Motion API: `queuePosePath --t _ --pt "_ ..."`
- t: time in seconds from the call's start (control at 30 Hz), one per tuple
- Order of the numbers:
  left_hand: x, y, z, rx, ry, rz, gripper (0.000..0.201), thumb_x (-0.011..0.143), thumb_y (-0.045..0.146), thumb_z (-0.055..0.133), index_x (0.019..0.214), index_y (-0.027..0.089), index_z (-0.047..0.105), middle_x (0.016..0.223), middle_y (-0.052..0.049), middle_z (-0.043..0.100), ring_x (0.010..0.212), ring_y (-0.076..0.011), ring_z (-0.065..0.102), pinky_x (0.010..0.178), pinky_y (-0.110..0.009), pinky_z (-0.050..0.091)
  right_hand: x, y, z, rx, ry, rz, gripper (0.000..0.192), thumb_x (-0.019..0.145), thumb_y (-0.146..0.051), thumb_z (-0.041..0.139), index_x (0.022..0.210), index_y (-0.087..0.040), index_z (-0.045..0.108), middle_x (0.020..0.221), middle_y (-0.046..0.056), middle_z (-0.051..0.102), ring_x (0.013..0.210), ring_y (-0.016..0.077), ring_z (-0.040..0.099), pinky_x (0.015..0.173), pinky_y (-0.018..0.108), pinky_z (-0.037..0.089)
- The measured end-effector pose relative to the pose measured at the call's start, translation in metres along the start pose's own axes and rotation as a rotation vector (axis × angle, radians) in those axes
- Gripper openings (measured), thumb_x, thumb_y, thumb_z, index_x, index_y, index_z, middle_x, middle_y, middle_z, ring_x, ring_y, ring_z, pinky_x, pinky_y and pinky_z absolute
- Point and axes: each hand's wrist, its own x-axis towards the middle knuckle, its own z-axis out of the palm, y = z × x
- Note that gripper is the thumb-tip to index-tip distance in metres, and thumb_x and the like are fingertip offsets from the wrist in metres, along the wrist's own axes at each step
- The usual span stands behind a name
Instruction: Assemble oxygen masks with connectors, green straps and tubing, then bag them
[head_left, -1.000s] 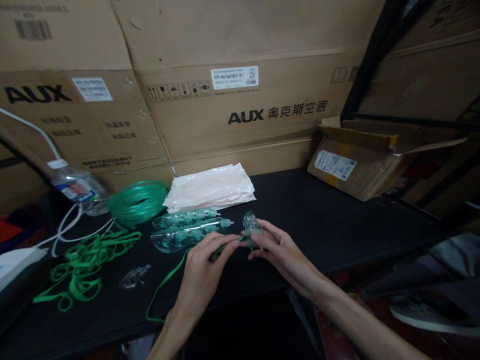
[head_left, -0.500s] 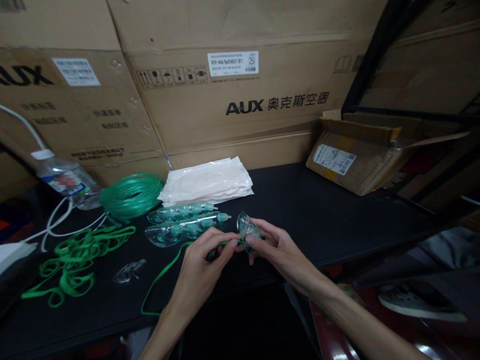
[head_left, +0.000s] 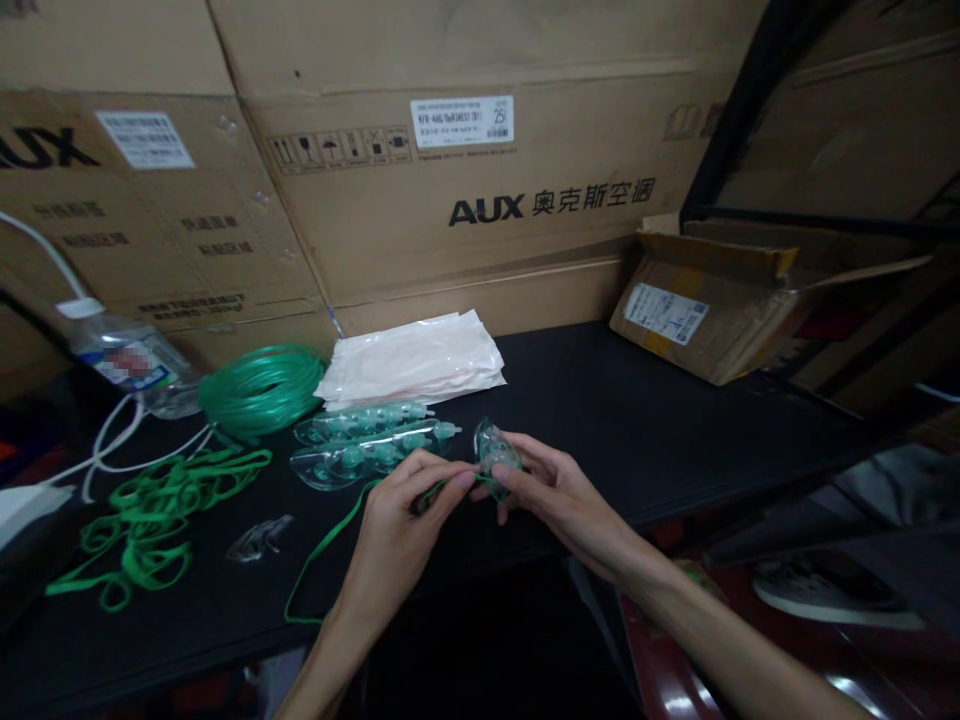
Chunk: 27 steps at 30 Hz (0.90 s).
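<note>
A clear green oxygen mask is held by my right hand, with the thumb on its near side and the fingers behind it. My left hand pinches a green elastic strap close to the mask's edge. From there the strap runs under the left hand and hangs in a loose curve on the black table. Whether its end passes through the mask is too small to tell. Behind my left hand lie nested rows of similar masks. Small clear strips rest left of the hanging strap.
More green straps lie tangled at the left, before a coil of green tubing and a plastic bottle. White pouches are stacked behind the masks. An opened carton stands at the back right; large cartons line the table's back.
The view has shifted very slightly. Both hands keep their hold on the mask and the strap, with only small finger movements.
</note>
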Motion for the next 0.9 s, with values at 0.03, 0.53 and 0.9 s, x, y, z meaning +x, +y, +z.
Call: queuePosePath --t 0.03,0.53,0.9 --pt "0.0000 -0.0001 -0.0001 -0.001 0.012 -0.004 0.012 0.094 0.026 0.066 0.096 0.025 0.078 0.087 0.000 0.068 0.081 -0.0135 0.064 0.074 -0.021 0.048 -0.0002 -0.0001 0.0001 0.000 -0.003 0.000 0.036 0.090 -0.029 0.073 0.124 -0.021 0.066 0.107 0.007 0.071 0.092 0.0198 0.070 0.066 0.026 0.054" --pt "-0.0012 0.0001 0.0009 0.058 0.015 0.004 0.013 0.096 0.028 0.062 0.094 0.023 0.074 0.086 0.000 0.064 0.080 -0.0140 0.062 0.072 -0.023 0.047 -0.0005 -0.0037 0.0016 -0.019 -0.014 -0.008 0.036 0.089 -0.032 0.073 0.124 -0.021 0.066 0.107 0.008 0.072 0.089 0.0197 0.071 0.067 0.027 0.053" --pt "-0.0016 0.0051 0.0007 0.025 -0.001 0.051 0.013 0.097 0.025 0.062 0.096 0.023 0.074 0.092 -0.001 0.070 0.087 -0.0147 0.066 0.080 -0.023 0.050 0.0035 0.0058 -0.0026 -0.106 0.030 -0.067 0.041 0.083 -0.029 0.080 0.122 -0.024 0.069 0.101 0.002 0.074 0.084 0.0149 0.067 0.075 0.027 0.055"
